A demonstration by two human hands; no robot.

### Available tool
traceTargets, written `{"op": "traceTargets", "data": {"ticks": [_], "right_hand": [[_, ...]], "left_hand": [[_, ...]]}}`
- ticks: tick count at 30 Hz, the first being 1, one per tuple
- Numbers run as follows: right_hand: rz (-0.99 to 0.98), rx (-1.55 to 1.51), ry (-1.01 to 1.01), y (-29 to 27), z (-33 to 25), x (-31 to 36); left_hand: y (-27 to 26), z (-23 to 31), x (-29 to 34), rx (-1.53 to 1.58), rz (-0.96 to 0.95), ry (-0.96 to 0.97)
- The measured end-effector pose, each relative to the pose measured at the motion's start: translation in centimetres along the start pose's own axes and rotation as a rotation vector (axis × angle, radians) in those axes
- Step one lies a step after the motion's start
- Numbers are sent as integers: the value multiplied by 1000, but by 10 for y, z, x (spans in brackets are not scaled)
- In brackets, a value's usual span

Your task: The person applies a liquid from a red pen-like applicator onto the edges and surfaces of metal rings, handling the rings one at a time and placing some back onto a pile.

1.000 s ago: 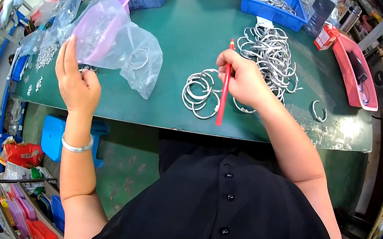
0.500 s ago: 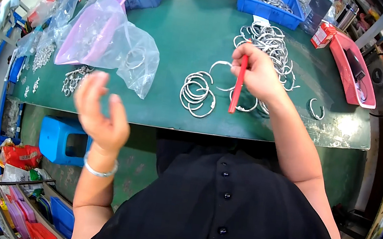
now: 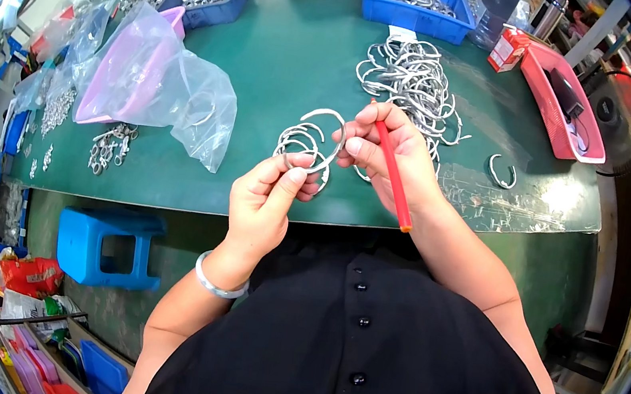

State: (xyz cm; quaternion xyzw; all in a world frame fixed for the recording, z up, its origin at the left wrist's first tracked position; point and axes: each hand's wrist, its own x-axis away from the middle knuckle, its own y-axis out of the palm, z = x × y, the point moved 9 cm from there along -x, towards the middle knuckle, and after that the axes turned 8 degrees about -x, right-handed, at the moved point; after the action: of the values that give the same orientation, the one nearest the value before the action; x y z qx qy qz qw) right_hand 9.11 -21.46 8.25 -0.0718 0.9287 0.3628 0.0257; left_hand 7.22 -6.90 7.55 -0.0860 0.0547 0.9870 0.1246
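Note:
In front of me an open silver bangle (image 3: 333,113) is held up between both hands. My left hand (image 3: 265,202) pinches its lower side with thumb and fingers. My right hand (image 3: 398,156) grips a red pencil-like stick (image 3: 394,174) that slants down toward me, and its fingertips meet the right side of the same bangle. Behind my left fingers, several loose bangles (image 3: 289,138) lie on the green table, partly hidden. A large heap of bangles (image 3: 417,78) spreads just beyond my right hand.
One bangle (image 3: 501,172) lies alone on the right. Blue bins (image 3: 428,26) and a pink basket (image 3: 585,146) stand along the far and right sides. At left are a clear plastic bag (image 3: 200,128) over a pink tray and small metal parts (image 3: 109,148). A blue stool (image 3: 79,244) stands below.
My left hand has come right from above the table's left part and closed on a bangle. My right hand has moved a little left and nearer me, still with the red stick.

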Motion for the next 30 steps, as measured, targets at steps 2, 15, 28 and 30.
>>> {"op": "traceTargets", "data": {"ticks": [2,15,28,30], "right_hand": [[-44,-3,-19,1,0,2],[-80,63,-57,0,1,6],[-62,71,-46,-4,3,8],[-50,66,-40,-3,2,9]], "left_hand": [[-3,16,3,-247,44,178],[16,67,20,-830,115,673],[6,50,10,-585,106,442],[-2,27,2,-308,90,142]]}}
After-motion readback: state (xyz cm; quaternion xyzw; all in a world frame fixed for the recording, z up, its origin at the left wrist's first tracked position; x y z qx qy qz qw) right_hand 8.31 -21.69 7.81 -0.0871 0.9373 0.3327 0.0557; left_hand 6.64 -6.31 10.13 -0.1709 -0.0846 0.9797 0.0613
